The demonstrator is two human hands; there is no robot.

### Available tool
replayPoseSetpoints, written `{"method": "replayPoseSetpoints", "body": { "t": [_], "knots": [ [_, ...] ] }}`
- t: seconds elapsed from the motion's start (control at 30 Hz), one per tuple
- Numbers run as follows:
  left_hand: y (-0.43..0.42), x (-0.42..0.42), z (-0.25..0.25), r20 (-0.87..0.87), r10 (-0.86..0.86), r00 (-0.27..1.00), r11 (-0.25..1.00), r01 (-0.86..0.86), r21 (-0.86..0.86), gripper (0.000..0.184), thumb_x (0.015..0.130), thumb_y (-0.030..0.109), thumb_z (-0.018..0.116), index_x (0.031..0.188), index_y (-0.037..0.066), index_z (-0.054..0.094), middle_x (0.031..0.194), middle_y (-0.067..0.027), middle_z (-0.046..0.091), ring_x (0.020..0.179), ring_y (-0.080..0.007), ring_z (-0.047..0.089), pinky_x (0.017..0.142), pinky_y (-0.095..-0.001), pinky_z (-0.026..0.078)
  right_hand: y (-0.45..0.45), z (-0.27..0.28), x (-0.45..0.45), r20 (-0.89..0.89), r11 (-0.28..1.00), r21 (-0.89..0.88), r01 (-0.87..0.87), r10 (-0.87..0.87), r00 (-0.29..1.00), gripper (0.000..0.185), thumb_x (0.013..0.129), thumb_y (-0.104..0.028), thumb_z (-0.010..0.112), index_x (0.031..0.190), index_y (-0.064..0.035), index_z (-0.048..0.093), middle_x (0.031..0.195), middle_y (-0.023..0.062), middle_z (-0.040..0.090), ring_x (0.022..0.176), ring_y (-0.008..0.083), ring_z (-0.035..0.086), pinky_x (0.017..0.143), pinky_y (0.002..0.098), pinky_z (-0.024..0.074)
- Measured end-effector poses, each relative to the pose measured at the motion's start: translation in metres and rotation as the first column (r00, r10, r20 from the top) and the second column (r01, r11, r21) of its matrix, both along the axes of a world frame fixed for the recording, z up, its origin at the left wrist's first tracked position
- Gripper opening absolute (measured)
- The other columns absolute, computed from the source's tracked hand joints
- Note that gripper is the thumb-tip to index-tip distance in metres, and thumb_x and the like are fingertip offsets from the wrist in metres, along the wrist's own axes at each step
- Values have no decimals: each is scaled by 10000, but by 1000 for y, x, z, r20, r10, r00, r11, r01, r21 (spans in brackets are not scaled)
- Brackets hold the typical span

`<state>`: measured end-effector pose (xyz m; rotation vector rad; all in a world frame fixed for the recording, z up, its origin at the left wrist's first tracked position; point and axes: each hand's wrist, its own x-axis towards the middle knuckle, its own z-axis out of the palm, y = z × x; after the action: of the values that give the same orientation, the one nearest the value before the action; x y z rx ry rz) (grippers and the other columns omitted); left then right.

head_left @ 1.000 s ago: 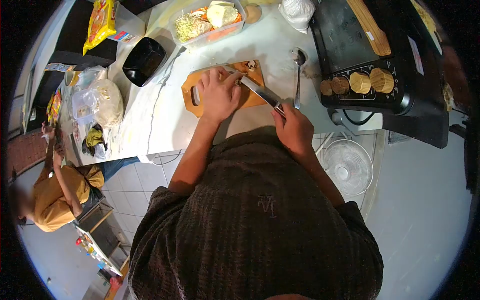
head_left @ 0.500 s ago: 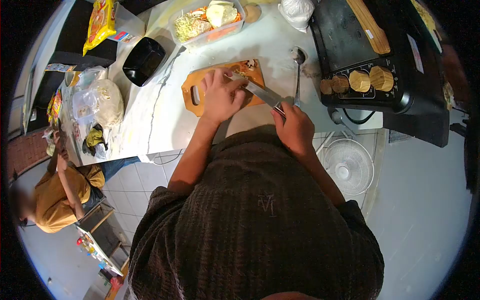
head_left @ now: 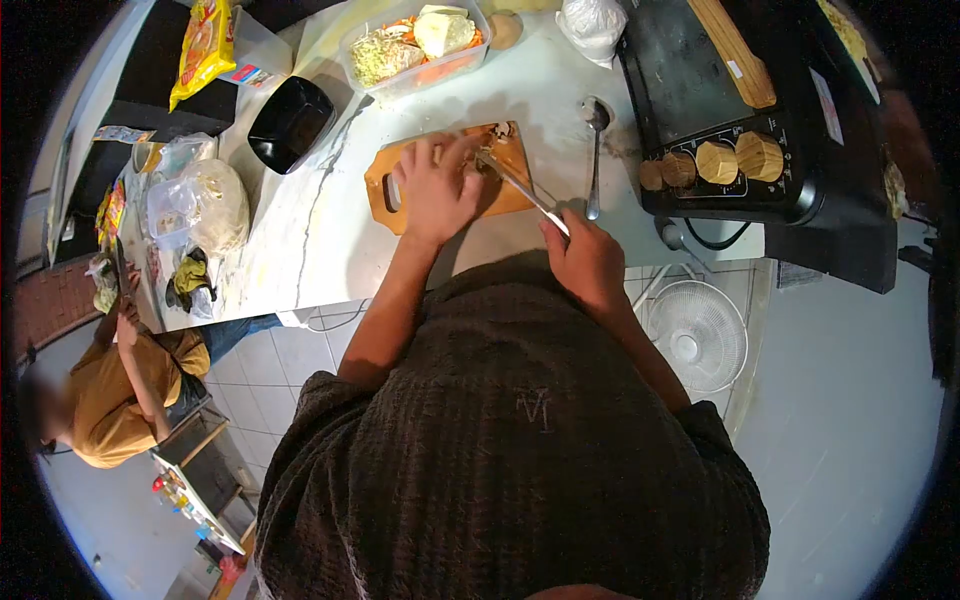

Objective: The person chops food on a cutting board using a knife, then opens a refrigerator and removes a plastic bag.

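Observation:
My right hand (head_left: 588,255) is closed around the handle of a knife (head_left: 530,192). The blade points up and left over a wooden cutting board (head_left: 383,207) with a slot handle. On the board's left and middle rests my left hand (head_left: 440,195), its fingers apart and partly blurred, close to the knife tip. Small pale bits lie by the tip; what is under the fingers is hidden. A few dark and whitish pieces (head_left: 502,130) sit at the board's upper right corner.
Beyond the board stands a clear container (head_left: 395,85) of shredded vegetables. A black bowl (head_left: 290,125) and plastic bags (head_left: 215,205) are to the left. A spoon (head_left: 597,150) and a black electric grill (head_left: 740,200) are right. Another person (head_left: 135,400) is at far left.
The knife has turned, its blade now showing edge-on and its tip slightly lower. My left index finger has shifted up, away from the blade.

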<state>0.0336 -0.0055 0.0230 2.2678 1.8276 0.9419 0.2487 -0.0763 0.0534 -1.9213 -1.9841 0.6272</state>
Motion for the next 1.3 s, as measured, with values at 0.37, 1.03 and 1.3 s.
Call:
{"method": "replayPoseSetpoints", "body": {
  "t": [0.37,1.03,1.3],
  "knots": [
    [6,11,-7,195,117,974,987,-92,-132,366,809,415,750,981,127,603,1037,-75,566,996,-300,469,827,-434,309,0,10,-4,-328,972,-222,74,-146,934,377,989,-329,538,853,22,519,698,243,545,636,433,532,597,404,432],
    [8,12,-13,140,239,961,966,-221,-134,228,806,293,727,948,155,613,1015,-59,597,1030,-310,487,838,-463,310,0,11,1,-265,977,-210,36,-93,960,383,971,-363,551,837,-5,546,702,252,580,705,469,599,602,499,448],
    [3,-6,-18,15,173,985,957,-164,-238,350,776,192,645,1123,151,654,1085,-63,621,1070,-313,482,898,-491,321,6,-3,8,-171,986,-129,102,-123,978,363,971,-382,532,898,-31,588,775,241,650,771,463,638,660,538,492]
  ]
}}
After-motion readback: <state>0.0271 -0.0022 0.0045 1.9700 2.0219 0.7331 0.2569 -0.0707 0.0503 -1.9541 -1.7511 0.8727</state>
